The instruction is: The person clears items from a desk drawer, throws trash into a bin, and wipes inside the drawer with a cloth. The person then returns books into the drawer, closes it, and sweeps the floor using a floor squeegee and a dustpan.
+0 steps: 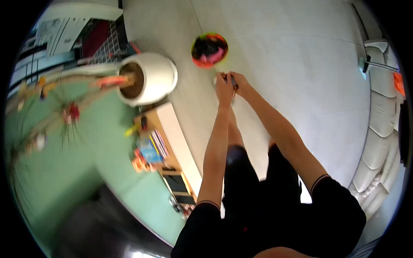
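Observation:
My left hand [223, 89] and my right hand [241, 84] are close together in front of my legs, above the pale floor. Both have their fingers closed. A small dark item [234, 81] shows between them, too small and blurred to name. Just beyond my hands, a round red and yellow-green container [203, 65] sits on the floor, apart from them. In it are blurred black and pink contents [212, 56] whose kind I cannot make out.
A big white pot [160, 81] holding a branch stands at left. Below it runs a low cabinet [178, 137] with books [155, 146]. A light sofa [378, 133] lines the right side. A wire rack [109, 47] is at upper left.

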Tool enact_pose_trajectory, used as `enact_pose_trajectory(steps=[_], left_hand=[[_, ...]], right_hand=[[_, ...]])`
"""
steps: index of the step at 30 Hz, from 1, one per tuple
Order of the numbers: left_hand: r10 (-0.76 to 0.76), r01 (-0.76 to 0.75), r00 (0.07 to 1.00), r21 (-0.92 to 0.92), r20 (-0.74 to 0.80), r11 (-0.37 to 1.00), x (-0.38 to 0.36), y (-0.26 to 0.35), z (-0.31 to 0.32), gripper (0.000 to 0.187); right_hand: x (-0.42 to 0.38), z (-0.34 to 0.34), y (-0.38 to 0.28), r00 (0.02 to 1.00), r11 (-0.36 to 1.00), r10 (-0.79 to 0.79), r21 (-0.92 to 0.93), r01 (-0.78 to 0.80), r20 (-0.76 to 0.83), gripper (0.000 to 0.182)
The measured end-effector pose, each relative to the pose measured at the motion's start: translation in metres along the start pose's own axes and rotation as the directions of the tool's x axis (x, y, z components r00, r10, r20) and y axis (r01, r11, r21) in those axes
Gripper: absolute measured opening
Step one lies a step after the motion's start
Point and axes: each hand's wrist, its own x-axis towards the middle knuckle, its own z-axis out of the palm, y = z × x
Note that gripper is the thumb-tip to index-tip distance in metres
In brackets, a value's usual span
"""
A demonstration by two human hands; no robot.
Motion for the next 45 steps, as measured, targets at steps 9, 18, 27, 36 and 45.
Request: enact_pose_trajectory(steps=[9, 18, 27, 36, 45], left_hand=[[0.15, -0.243, 0.905, 0.195, 0.398, 0.95, 0.278, -0.132, 0.047, 0.025], [0.219, -0.374, 0.905, 0.438, 0.365, 0.817, 0.193, -0.142, 0.033, 0.047], [0.267, -0.582, 0.804, 0.611, 0.531, 0.537, 0.211, -0.173, 0.064, 0.036], [0.108, -0.331, 0.863, 0.392, 0.493, 0.858, 0.149, -0.145, 0.021, 0.047], [-0.264, 0.167, 0.918, 0.314, 0.296, 0.935, 0.031, -0.094, -0.079, 0.056]], right_hand=[[0.251, 0.051, -0.043, 0.858, 0.915, -0.404, -0.128, 0.384, -0.317, 0.037], [0.127, -0.08, -0.01, 0.644, 0.723, -0.678, -0.48, 0.497, -0.354, 0.039], [0.193, -0.454, 0.151, 0.521, 0.202, -0.754, -0.896, -0.397, -0.4, 0.071], [0.255, -0.48, 0.11, 0.499, 0.076, -0.81, -0.898, -0.434, -0.309, 0.033], [0.276, -0.427, 0.115, 0.736, -0.071, -0.61, -0.905, -0.42, -0.294, 0.023]])
